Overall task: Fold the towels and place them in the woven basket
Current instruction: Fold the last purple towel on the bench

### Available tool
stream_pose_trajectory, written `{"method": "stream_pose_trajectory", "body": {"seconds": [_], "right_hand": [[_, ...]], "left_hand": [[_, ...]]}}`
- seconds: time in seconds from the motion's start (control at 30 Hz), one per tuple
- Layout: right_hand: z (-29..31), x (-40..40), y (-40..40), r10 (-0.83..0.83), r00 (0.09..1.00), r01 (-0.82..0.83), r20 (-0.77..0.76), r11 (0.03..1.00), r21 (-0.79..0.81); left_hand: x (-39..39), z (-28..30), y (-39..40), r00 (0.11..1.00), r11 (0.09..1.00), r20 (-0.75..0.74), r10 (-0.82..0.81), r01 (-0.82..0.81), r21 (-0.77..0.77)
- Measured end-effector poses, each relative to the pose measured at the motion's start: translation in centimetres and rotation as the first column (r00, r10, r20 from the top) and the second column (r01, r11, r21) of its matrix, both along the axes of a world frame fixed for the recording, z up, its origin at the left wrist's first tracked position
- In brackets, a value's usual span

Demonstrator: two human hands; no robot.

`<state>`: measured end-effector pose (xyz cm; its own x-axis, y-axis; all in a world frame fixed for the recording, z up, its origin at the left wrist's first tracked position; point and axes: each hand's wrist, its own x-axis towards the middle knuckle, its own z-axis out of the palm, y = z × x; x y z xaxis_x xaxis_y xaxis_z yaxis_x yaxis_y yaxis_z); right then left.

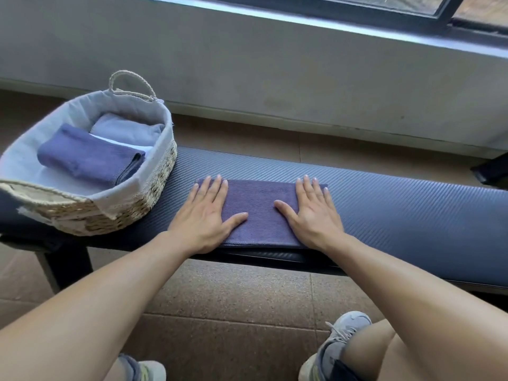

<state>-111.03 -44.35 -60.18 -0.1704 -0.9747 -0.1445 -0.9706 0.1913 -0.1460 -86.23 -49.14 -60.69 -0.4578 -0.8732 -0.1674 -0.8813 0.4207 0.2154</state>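
**Purple towel pressed flat, looks like one more fold to go**

Using the towel (261, 213) on the table (398, 213) as the anchor, going left to right.

Well left of the towel, at the table's left end, sits the basket (154, 188), woven sides with a pale cloth liner and rope handles. Inside it there's already a folded blue towel (85, 158) lying toward the near side, and a folded grey towel (126, 130) behind it toward the far side. There seems to be something white peeking out between the two, can't tell what. There's room left in the near part of the basket.

On the towel's left edge is the left hand (203, 215), palm down, fingers straight and spread, gripping nothing, just pressing the cloth flat. The towel itself is a dark purple rectangle, lying flat on the padded table, near edge lined up close to the table's front edge. It looks already folded at least once, going by the layered near edge.

On the towel's right edge is the right hand (310, 213), same deal: flat, fingers extended, holding nothing, pressing down.

My read: this is the smoothing step mid-fold. It's still wider than the ones in the basket, so the next move probably calls for pinching one short end and bringing it over to the other, then carrying it left into the basket.
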Motion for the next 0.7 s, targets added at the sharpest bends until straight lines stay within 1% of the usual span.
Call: {"method": "stream_pose_trajectory", "body": {"seconds": [0.17, 0.23, 0.33, 0.4, 0.43, 0.5, 0.53, 0.57, 0.6, 0.63, 0.7], "right_hand": [[-0.5, -1.2, 0.4, -0.193, 0.981, 0.193, 0.022, 0.981, -0.012], [-0.5, -1.2, 0.8, -0.190, 0.982, 0.190, -0.005, 0.981, -0.050], [-0.5, -1.0, 1.6, -0.135, 0.990, 0.131, -0.034, 0.986, -0.102], [0.0, -0.7, 1.9, -0.053, 0.997, 0.045, -0.056, 0.990, -0.133], [0.4, -0.5, 1.9, 0.011, 0.997, -0.023, -0.070, 0.983, -0.182], [1.1, 0.3, 1.7, 0.143, 0.984, -0.171, -0.109, 0.933, -0.315], [1.3, 0.6, 1.6, 0.176, 0.978, -0.204, -0.112, 0.913, -0.352], [1.4, 0.6, 1.5, 0.179, 0.980, -0.200, -0.092, 0.918, -0.342], [1.3, 0.5, 1.4, 0.159, 0.986, -0.168, -0.054, 0.944, -0.283], [1.0, 0.3, 1.4, 0.133, 0.991, -0.135, -0.024, 0.973, -0.185], [0.3, -0.4, 1.5, 0.110, 0.994, -0.110, 0.003, 0.994, -0.015]], "left_hand": [[0.3, -0.3, 0.0, 1.000, 1.000, -0.007, 0.019, -0.018, 0.007], [0.4, -0.2, -0.1, 1.000, 1.000, -0.004, 0.012, -0.012, 0.003], [0.5, -0.1, -0.1, 1.000, 1.000, 0.006, -0.005, 0.005, 0.014], [0.5, 0.2, 0.0, 1.000, 1.000, -0.016, -0.014, 0.015, 0.025], [0.3, 0.5, 0.1, 0.998, 1.000, -0.056, -0.018, 0.019, 0.011], [-0.3, 1.2, 0.0, 0.985, 0.998, -0.169, -0.026, 0.015, -0.066], [-0.7, 1.5, 0.0, 0.974, 0.994, -0.223, -0.029, 0.004, -0.109], [-0.9, 1.6, -0.1, 0.965, 0.991, -0.261, -0.028, -0.008, -0.137], [-1.0, 1.4, -0.1, 0.962, 0.989, -0.271, -0.027, -0.014, -0.147], [-1.0, 1.1, -0.1, 0.969, 0.990, -0.244, -0.026, -0.009, -0.143], [-0.6, 0.0, 0.1, 0.992, 0.994, -0.120, -0.026, 0.013, -0.107]]}}
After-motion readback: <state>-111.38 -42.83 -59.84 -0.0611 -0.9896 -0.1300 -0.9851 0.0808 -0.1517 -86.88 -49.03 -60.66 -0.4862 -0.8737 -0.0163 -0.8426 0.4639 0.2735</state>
